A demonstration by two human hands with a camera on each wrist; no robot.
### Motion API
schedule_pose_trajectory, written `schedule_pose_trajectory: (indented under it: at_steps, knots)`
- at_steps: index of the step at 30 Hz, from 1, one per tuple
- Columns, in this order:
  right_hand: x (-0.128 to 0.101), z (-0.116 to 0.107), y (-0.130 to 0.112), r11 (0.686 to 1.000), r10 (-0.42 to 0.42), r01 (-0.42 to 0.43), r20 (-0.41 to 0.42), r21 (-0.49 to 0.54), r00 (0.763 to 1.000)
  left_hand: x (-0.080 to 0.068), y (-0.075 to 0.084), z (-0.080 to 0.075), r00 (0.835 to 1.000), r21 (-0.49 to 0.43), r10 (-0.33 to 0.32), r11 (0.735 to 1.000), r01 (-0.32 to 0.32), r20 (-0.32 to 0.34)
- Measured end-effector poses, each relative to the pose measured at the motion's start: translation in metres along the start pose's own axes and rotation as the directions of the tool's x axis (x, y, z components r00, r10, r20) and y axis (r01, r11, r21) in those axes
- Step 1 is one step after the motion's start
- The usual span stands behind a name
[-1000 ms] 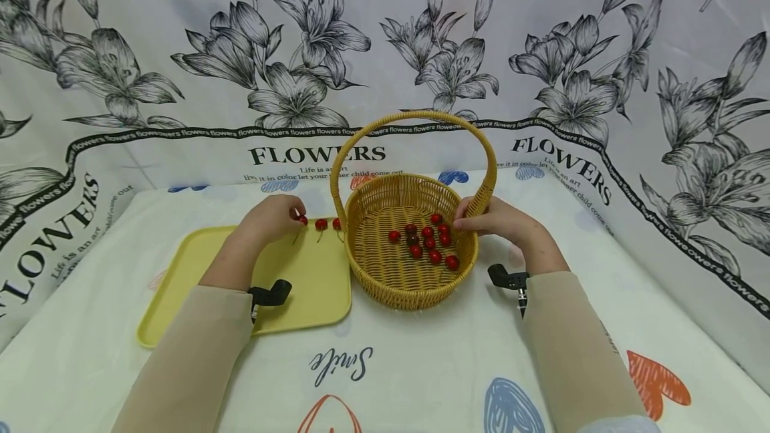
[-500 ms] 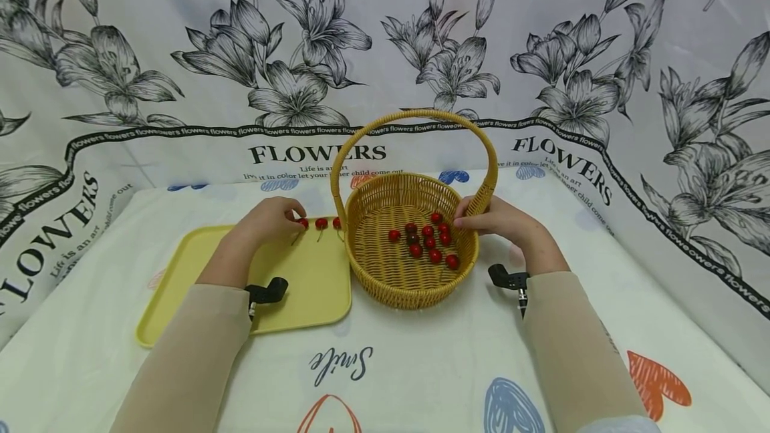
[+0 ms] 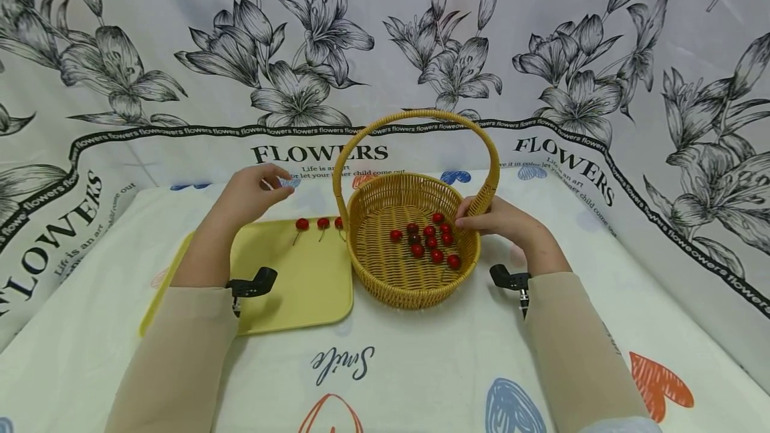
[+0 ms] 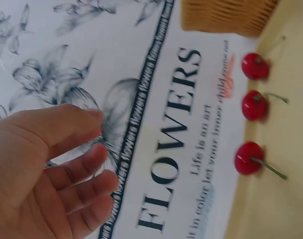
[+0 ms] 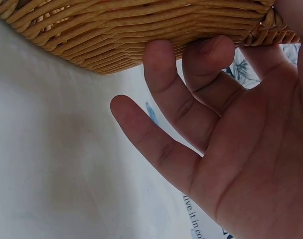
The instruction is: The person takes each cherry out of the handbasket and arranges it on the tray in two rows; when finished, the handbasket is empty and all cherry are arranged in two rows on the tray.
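Big black and white flowers and the word FLOWERS cover the cloth (image 3: 150, 52) hanging at the back. A pale cloth with hearts and the word Smile covers the desk (image 3: 421, 366).

A yellow tray (image 3: 301, 286) lies on the left side of the desk. 3 red cherries (image 3: 302, 224) sit in a row at the far edge of the tray, each with a thin stem. The cherry on the right is just beside the basket.

The woven basket (image 3: 415, 286) stands to the right of the tray, touching its edge. It has a tall round handle (image 3: 415, 119). About 9 more red cherries (image 3: 430, 242) lie in the bottom of the basket.

The left hand (image 3: 249, 189) is up in the air past the far edge of the tray, near the 3 cherries but not touching them. Its grip is apart, with the fingers loose, and it holds nothing.

The right hand (image 3: 499, 219) is at the right side of the basket, where the handle meets the rim. Its fingertips (image 5: 211, 50) press on the woven wall from outside. The fingers lie mostly straight, so this grip is apart too.
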State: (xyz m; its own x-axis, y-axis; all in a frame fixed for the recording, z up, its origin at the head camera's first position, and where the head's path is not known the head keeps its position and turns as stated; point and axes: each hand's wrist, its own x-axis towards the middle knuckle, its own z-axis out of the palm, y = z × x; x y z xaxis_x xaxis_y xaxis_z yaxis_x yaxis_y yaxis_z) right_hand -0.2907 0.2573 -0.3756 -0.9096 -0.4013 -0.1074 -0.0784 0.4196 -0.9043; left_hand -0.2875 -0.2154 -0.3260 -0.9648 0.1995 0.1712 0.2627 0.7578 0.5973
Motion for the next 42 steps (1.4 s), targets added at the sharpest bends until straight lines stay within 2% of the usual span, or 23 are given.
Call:
schedule_pose_trajectory:
  at_steps: [3,7,10,13,16,19,20,22,24,28,30,33,35,37,39,42]
  knots:
    - [0.0,0.0,0.0,1.0,0.002,-0.002,-0.006,0.003,1.0,-0.006,0.016,-0.005,0.994,-0.053,0.025,0.998,-0.031,-0.106]
    - [0.001,0.0,0.001,1.0,0.005,-0.005,-0.006,0.005,1.0,-0.016,0.043,-0.006,0.974,-0.122,0.078,0.987,-0.106,-0.212]
    - [0.001,0.001,0.0,1.0,0.004,-0.004,-0.006,0.003,1.0,-0.024,0.065,-0.003,0.954,-0.152,0.145,0.97,-0.189,-0.262]
    - [0.001,0.001,0.0,1.0,0.008,-0.008,-0.014,0.009,1.0,-0.03,0.084,0.004,0.924,-0.159,0.254,0.938,-0.307,-0.285]
    - [0.002,0.001,0.0,1.0,0.012,-0.012,-0.019,0.019,1.0,-0.033,0.099,0.02,0.878,-0.155,0.389,0.884,-0.44,-0.278]
    - [0.002,0.002,0.0,0.999,0.012,-0.011,-0.019,0.033,1.0,-0.031,0.111,0.044,0.835,-0.152,0.508,0.827,-0.541,-0.211]
    - [0.002,0.002,0.0,0.999,0.01,-0.009,-0.016,0.034,1.0,-0.029,0.114,0.053,0.828,-0.146,0.533,0.818,-0.557,-0.173]
    - [0.003,0.003,0.001,0.999,0.003,-0.002,-0.009,0.039,1.0,-0.026,0.118,0.07,0.826,-0.108,0.557,0.819,-0.563,-0.082]
    - [0.003,0.003,0.001,0.999,-0.004,0.004,0.0,0.034,1.0,-0.024,0.12,0.087,0.837,-0.036,0.547,0.837,-0.546,0.014]
    - [0.003,0.004,0.0,1.0,0.009,-0.008,-0.007,0.022,1.0,-0.02,0.122,0.116,0.864,0.13,0.462,0.862,-0.49,0.199]
    - [0.003,0.005,-0.001,1.0,0.016,-0.016,-0.012,0.013,1.0,-0.02,0.122,0.128,0.871,0.191,0.395,0.868,-0.458,0.292]
    - [0.004,0.005,-0.002,1.0,0.019,-0.018,-0.018,0.011,1.0,-0.019,0.123,0.139,0.871,0.262,0.279,0.877,-0.402,0.404]
    - [0.004,0.006,-0.002,1.0,0.01,-0.01,-0.016,0.015,1.0,-0.019,0.123,0.141,0.867,0.308,0.212,0.875,-0.374,0.451]
    - [0.005,0.006,-0.002,1.0,0.002,-0.002,-0.014,0.025,1.0,-0.019,0.124,0.14,0.863,0.33,0.173,0.874,-0.357,0.475]
    - [0.005,0.007,-0.002,1.0,0.002,-0.002,-0.015,0.029,1.0,-0.018,0.123,0.14,0.86,0.321,0.172,0.878,-0.355,0.48]
    - [0.004,0.007,-0.001,0.999,0.013,-0.012,-0.028,0.035,1.0,-0.017,0.122,0.139,0.861,0.271,0.207,0.892,-0.361,0.464]
